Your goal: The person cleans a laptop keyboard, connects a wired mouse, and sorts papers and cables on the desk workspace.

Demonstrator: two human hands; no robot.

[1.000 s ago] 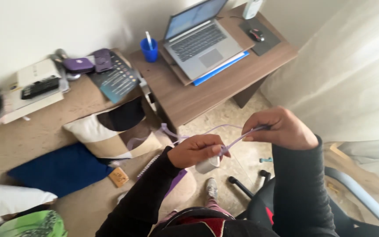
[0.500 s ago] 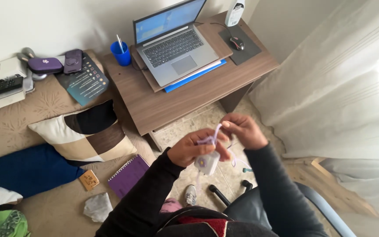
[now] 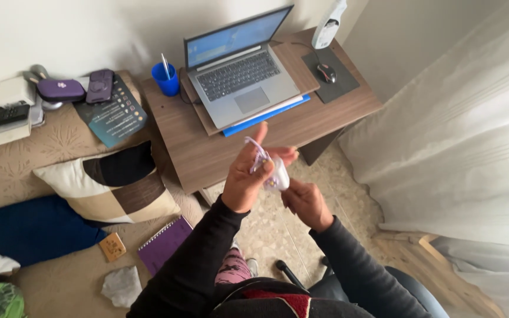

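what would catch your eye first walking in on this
Mid-frame, the left hand is raised, holding a small white charger block with pale purple cable looped round its fingers; the right hand is just below it. Behind them an open laptop sits on the wooden desk, beside a blue cup.

We count two hands up front, the left hand (image 3: 248, 176) and the right hand (image 3: 305, 203), with one small white charger (image 3: 277, 175) and one lilac cord (image 3: 258, 154) between them. On the one wooden desk (image 3: 237, 147): one laptop (image 3: 240, 70), one blue cup (image 3: 167, 79), one mouse (image 3: 326, 72). Over on the sofa, two cushions: one patchwork cushion (image 3: 113, 185), one dark blue cushion (image 3: 25, 227). One purple notebook (image 3: 163, 242) too.
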